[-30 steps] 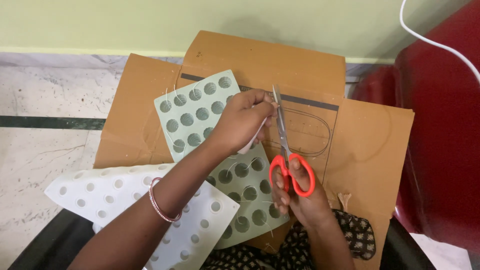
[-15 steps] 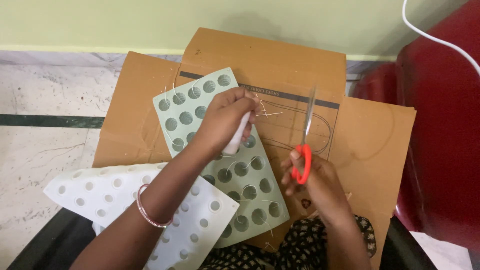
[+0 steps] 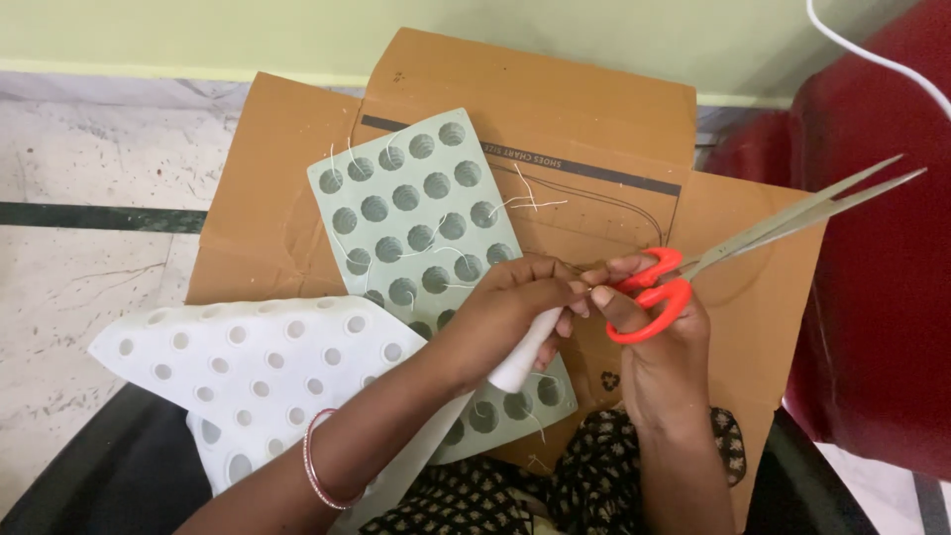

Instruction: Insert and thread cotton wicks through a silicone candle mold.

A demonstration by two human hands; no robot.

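Over the flat brown cardboard (image 3: 297, 178), two hands meet.
On the cardboard lie two trays with holes, one white tray (image 3: 248, 376) and one green tray (image 3: 416, 218); above it the left hand (image 3: 515, 307) squeezes a white candle (image 3: 525, 352), and the right hand (image 3: 659, 342) grips one pair of red scissors (image 3: 654, 292).

A flattened brown cardboard sheet (image 3: 277, 178) on the marble floor (image 3: 89, 238) carries a grey-green dimpled tray (image 3: 416, 213).
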